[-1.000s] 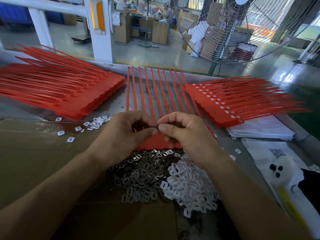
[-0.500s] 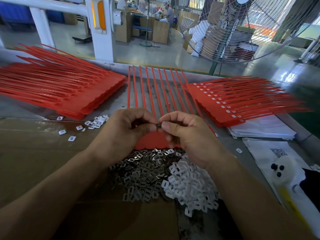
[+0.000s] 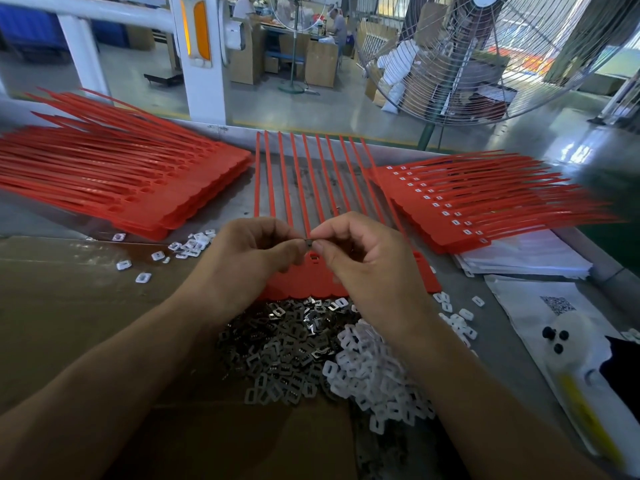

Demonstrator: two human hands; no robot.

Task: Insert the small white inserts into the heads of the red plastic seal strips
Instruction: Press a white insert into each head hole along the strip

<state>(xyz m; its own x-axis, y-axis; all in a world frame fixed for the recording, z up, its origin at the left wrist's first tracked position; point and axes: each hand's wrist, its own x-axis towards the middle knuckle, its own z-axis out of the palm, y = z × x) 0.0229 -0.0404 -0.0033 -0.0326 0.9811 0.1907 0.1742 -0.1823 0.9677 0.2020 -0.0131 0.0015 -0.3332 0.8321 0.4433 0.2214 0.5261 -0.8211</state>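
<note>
hands (image 3: pixel 308 251) pinching, perhaps, one small piece (image 3: pixel 309 242)

Left hand (image 3: pixel 247 258) and right hand (image 3: pixel 367 258) meet, fingers curled, pinching together.

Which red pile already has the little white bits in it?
Find the big wire fan at the back right. Just below it, on the table's right side, lies a fanned red pile. Only this pile shows small white squares along its heads; the left pile shows empty holes.
</note>
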